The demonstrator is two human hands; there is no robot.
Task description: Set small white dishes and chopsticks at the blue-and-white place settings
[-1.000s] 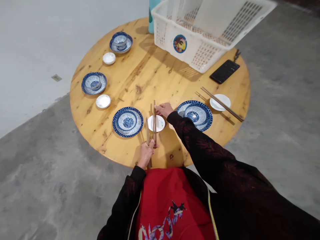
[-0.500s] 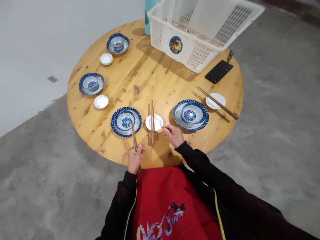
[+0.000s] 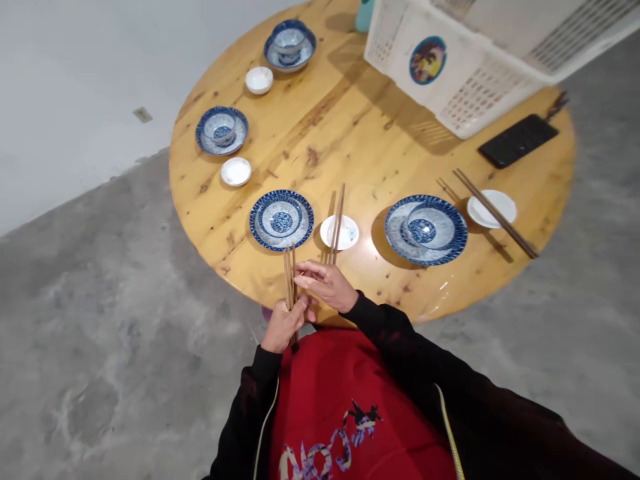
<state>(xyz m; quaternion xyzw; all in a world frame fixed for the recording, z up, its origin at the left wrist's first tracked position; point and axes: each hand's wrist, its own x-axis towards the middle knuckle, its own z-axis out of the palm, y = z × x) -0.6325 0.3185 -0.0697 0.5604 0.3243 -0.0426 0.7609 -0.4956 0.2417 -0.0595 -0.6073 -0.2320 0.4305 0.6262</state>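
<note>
My left hand (image 3: 285, 324) is closed around several wooden chopsticks (image 3: 288, 279), which point up and away from me at the table's near edge. My right hand (image 3: 331, 288) is beside it, fingertips pinched at the upper part of these chopsticks, one of which stands slightly apart. Just beyond the hands sits a blue-and-white plate (image 3: 306, 241) with a matching bowl (image 3: 281, 219) on it. To its right, a pair of chopsticks (image 3: 339, 217) rests across a small white dish (image 3: 351, 233), their lower ends near my right hand.
Another plate (image 3: 453, 253) with a bowl is at right, near a white dish (image 3: 503, 203) bearing chopsticks (image 3: 487, 203). Two more plate-and-bowl sets with white dishes line the left. A white plastic basket (image 3: 395, 60), a phone (image 3: 517, 141) and a teal bottle (image 3: 364, 17) stand farther back.
My right hand has moved left from beside the white dish to the chopsticks in my left hand. The chopsticks' tips now spread slightly. The view has shifted, so the table appears farther right.
</note>
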